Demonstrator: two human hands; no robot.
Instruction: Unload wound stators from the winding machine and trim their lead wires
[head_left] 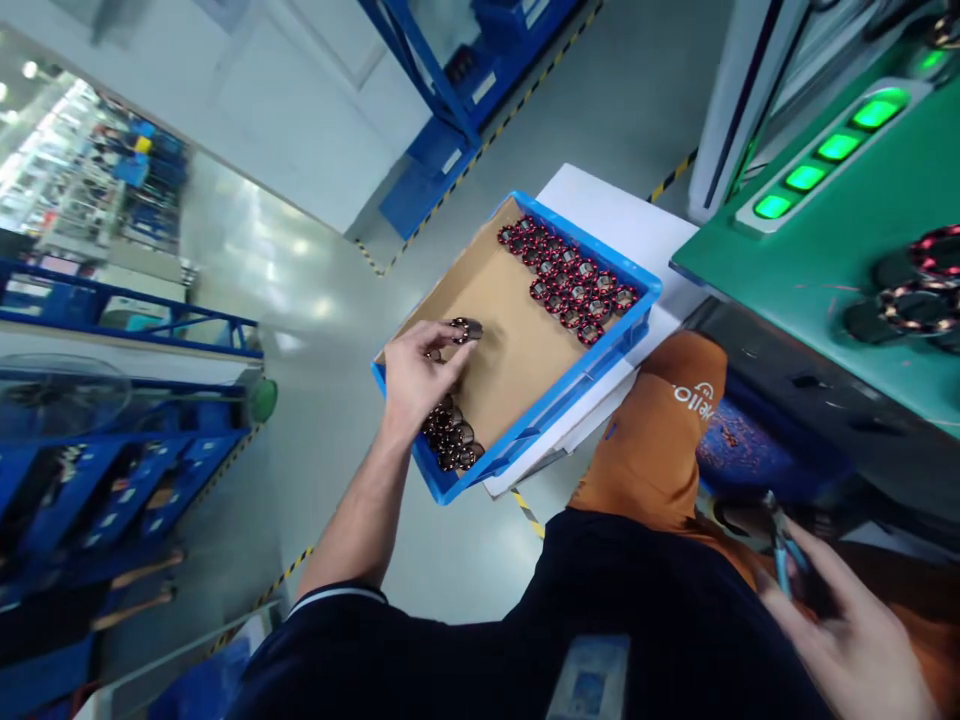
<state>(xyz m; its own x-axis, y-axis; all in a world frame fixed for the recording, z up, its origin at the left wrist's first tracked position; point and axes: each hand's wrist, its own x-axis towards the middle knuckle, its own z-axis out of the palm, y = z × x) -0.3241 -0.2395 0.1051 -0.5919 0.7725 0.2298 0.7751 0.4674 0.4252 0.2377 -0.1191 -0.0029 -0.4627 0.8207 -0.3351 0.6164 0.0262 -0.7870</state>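
Observation:
Over the left part of a blue tray (540, 425) lined with brown board, my left hand (421, 375) pinches a dark ring-shaped part (466, 330) between thumb and fingers. Below that hand, several dark parts with copper-coloured windings (450, 435) are grouped in the tray's near left corner. Rows of parts with red windings (574, 280) fill the far right side of the tray. My right hand (844, 610), slightly blurred, is at the lower right near my leg, holding small pliers (784, 550) with their tip pointing up.
The tray rests on a white surface (652, 235). At the right, a green worktop (847, 270) carries a strip of green-lit buttons (836, 148) and several wound parts (919, 305). Blue shelving (127, 435) stands at the left. My knee (652, 430) in orange trousers is beside the tray.

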